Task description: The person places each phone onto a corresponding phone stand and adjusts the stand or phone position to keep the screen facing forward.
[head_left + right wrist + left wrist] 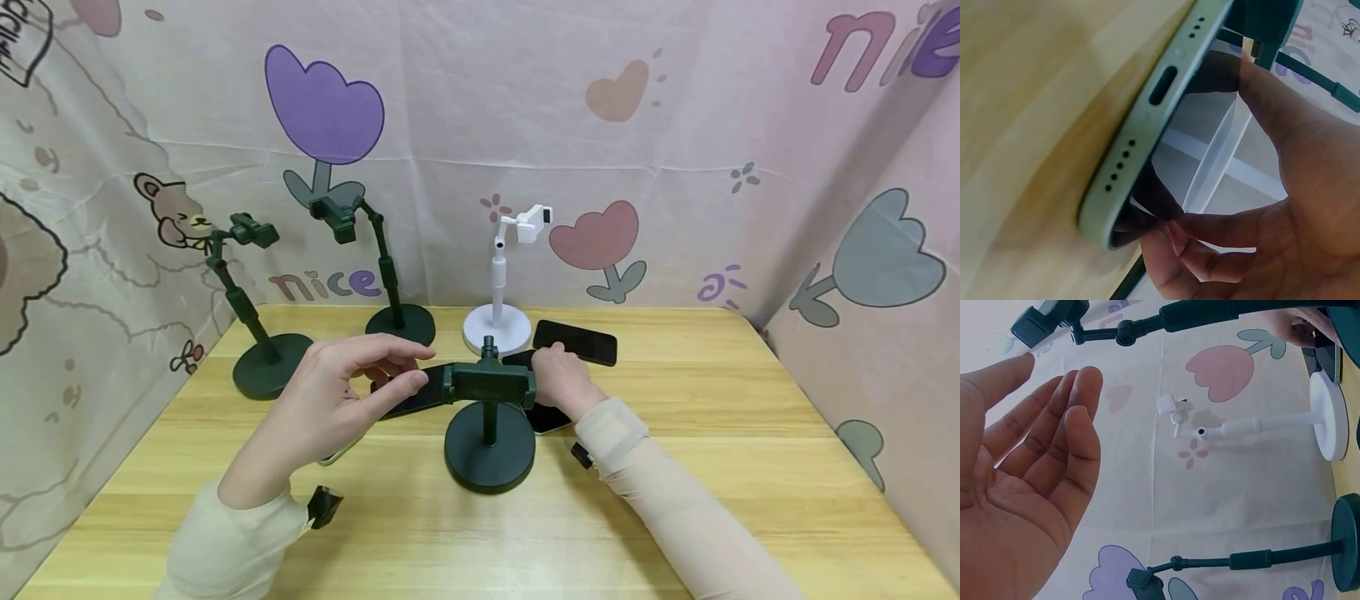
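Observation:
My left hand (337, 396) hovers left of the front dark green phone stand (490, 450). Its fingers are loosely bent with nothing between them, as the left wrist view (1041, 462) also shows. Behind the thumb lies a black-screened phone (420, 397), partly hidden by the stand's clamp (491, 383). My right hand (566, 379) reaches down behind that stand, over a smartphone (550, 419). In the right wrist view, thumb and fingertips grip this smartphone with a pale green edge (1147, 125); its dark screen mirrors the fingers.
Another phone (576, 342) lies behind my right hand. A white stand (497, 329) and two dark green stands (273, 365) (401, 325) stand along the back and left. A pale phone edge (341, 451) shows beneath my left hand. A printed cloth (465, 125) hangs behind the wooden table (675, 467).

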### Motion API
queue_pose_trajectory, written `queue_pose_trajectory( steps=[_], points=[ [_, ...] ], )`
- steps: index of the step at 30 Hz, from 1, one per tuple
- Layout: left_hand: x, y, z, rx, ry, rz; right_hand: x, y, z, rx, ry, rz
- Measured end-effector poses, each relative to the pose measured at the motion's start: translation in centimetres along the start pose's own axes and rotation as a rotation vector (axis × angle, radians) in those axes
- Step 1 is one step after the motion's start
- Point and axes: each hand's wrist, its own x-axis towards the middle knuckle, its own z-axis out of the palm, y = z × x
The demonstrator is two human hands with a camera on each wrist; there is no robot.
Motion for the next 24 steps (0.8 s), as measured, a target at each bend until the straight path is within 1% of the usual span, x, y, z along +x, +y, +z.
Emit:
queue_pose_trajectory(
  steps=[5,11,15,24],
  points=[
    [0.0,0.2,0.1,-0.030,-0.015,-0.010,0.0,0.0,0.0,-0.003,0.002,-0.006],
    [0.1,0.3,0.6,-0.076,-0.039,0.027,0.0,0.0,-0.1,0.004,0.000,0.006],
    [0.1,0.3,0.8,-0.079,-0.036,0.036,0.0,0.1,0.0,0.028,0.015,0.013],
    [0.1,0.5,1.3,-0.130,-0.040,0.065,0.0,0.5,0.4,0.054,0.040,0.015]
  ],
)
